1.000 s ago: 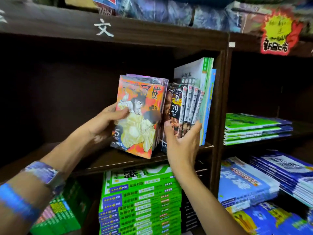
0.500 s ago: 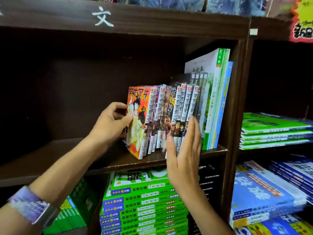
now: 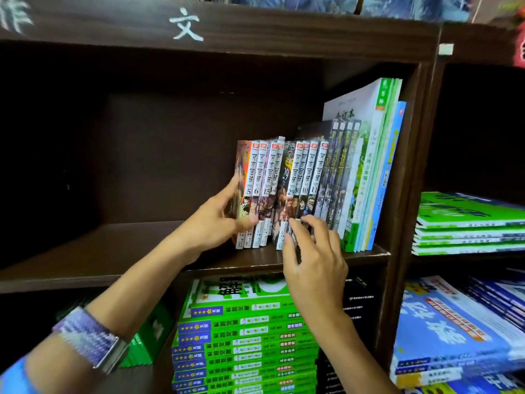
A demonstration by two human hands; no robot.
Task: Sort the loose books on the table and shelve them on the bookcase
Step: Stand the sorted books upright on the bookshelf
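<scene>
Several manga volumes stand spine-out on the dark wooden shelf (image 3: 113,251). My left hand (image 3: 218,220) grips the left batch (image 3: 257,177), numbered 5, 6, 15 and 14, with the thumb across the spines and the fingers on the outer cover. My right hand (image 3: 312,251) has its bent fingertips pressed against the lower spines of the right batch (image 3: 305,172), numbered 29, 30, 10 and 11. Volume 29 leans slightly, leaving a narrow gap between the batches. To the right stand dark volumes (image 3: 341,155) and then tall green and white books (image 3: 369,166).
The bookcase upright (image 3: 409,166) closes the shelf on the right. Below lie stacked green workbooks (image 3: 244,336) and black books (image 3: 360,297). The neighbouring bay holds flat green booklets (image 3: 468,220) and blue booklets (image 3: 454,331). A woven watch band (image 3: 88,339) is on my left wrist.
The left batch has turned from cover-out and tilted to upright and spine-out beside the other volumes. My right hand went from flat against the spines to bent fingertips low on them.
</scene>
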